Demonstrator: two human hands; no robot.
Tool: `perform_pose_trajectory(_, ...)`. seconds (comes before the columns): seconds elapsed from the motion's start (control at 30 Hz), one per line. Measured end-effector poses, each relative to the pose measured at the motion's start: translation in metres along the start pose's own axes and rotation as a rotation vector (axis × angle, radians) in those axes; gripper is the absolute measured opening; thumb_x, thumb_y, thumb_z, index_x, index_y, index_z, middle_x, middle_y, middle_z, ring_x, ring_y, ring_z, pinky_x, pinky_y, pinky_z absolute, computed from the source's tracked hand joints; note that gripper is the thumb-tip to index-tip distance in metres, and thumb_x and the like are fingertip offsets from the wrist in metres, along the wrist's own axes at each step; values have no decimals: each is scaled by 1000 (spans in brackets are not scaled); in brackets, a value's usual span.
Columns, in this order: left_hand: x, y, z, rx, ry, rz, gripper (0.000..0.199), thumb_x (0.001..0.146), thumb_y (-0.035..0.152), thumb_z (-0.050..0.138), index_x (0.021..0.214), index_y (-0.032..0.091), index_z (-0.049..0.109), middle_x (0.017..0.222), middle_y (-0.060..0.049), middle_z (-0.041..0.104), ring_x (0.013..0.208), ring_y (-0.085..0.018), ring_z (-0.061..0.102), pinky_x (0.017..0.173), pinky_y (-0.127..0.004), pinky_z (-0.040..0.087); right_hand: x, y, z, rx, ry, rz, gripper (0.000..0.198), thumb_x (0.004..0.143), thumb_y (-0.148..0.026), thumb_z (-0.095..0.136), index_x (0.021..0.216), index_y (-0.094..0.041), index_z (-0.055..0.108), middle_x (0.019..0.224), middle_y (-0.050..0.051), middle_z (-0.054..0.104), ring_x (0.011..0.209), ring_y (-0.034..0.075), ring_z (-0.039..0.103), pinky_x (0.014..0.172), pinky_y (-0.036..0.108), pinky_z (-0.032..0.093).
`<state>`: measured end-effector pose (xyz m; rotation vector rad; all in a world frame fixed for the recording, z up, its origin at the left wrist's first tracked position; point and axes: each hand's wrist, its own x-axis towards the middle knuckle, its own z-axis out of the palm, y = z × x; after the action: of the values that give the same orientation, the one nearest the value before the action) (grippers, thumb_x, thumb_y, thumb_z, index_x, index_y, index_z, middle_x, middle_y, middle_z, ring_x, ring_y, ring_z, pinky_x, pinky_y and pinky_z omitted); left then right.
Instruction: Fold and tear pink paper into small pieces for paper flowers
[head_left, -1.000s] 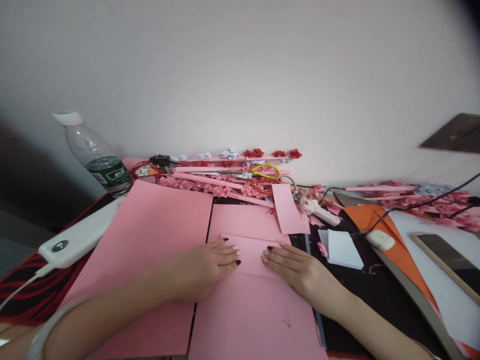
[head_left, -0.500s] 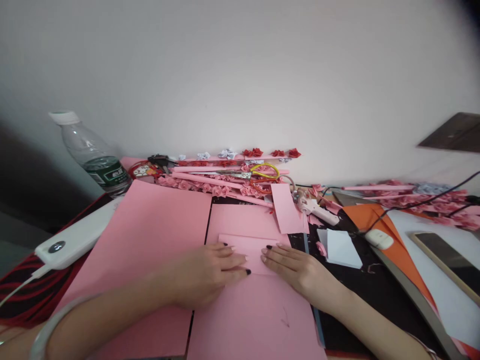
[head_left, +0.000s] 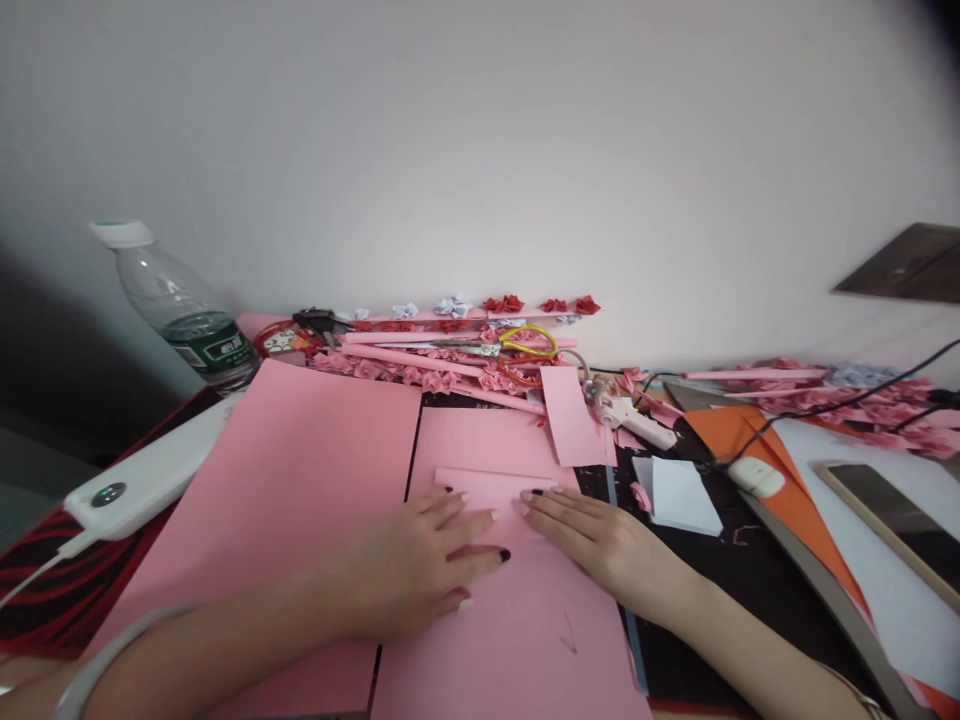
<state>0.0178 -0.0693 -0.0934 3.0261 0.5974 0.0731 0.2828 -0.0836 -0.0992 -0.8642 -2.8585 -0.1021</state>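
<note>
A folded piece of pink paper (head_left: 487,480) lies on a larger pink sheet (head_left: 510,640), its far edge raised in a narrow fold. My left hand (head_left: 424,560) rests on the left part of the folded piece, fingers spread. Opposite it, my right hand (head_left: 592,535) lies flat with fingers stretched out over the right part. Neither hand grips anything. The near edge of the folded piece is partly hidden under my fingers. A second large pink sheet (head_left: 300,480) lies under my left forearm.
Scissors with yellow handles (head_left: 529,342) lie on paper flower stems at the wall. A glue gun (head_left: 634,418), white paper pieces (head_left: 682,495) and a phone (head_left: 892,520) are on the right. A water bottle (head_left: 202,335) and a white device (head_left: 150,475) stand left.
My left hand's fingers have spread wider, and its thumb now shows on the near side. The right hand has hardly moved.
</note>
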Motion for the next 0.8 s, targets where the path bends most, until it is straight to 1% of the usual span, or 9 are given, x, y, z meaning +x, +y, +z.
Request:
perform_pose_trajectory(0.13,-2,6,2,-31,-26,-48,47,88,42,34,132,26,33,134,-8,40,118,-30,40,98,-47,30,1,-1,-1,-30,-5,-15,39,91,-10,29,127,-10,43,126,11,51,119,18,42,101,36,36)
perform_pose_trajectory(0.33,-4,11,4,-68,4,-89,47,88,43,34,131,23,36,136,-7,38,121,-28,39,100,-42,28,0,-3,0,-87,-11,-35,38,91,-11,30,126,-11,45,124,12,52,119,20,43,100,37,39)
perform_pose_trajectory(0.47,-3,13,3,-66,-27,-82,48,88,41,35,131,21,35,137,-9,36,124,-27,35,100,-41,29,0,-5,3,-99,-16,-38,37,90,-11,33,125,-11,45,126,12,50,119,22,43,99,39,38)
perform_pose_trajectory(0.63,-2,12,1,-80,-50,-77,50,87,39,39,132,21,32,139,-9,32,126,-25,32,101,-39,28,0,-4,5,-61,-9,-17,38,90,-11,34,127,-11,43,128,12,48,120,20,41,101,38,37)
perform_pose_trajectory(0.8,-3,11,2,-113,-27,-74,50,86,39,41,132,22,33,139,-7,34,125,-25,33,101,-40,29,-3,0,7,24,-7,29,41,89,-8,33,129,-12,41,129,10,47,120,17,41,103,36,34)
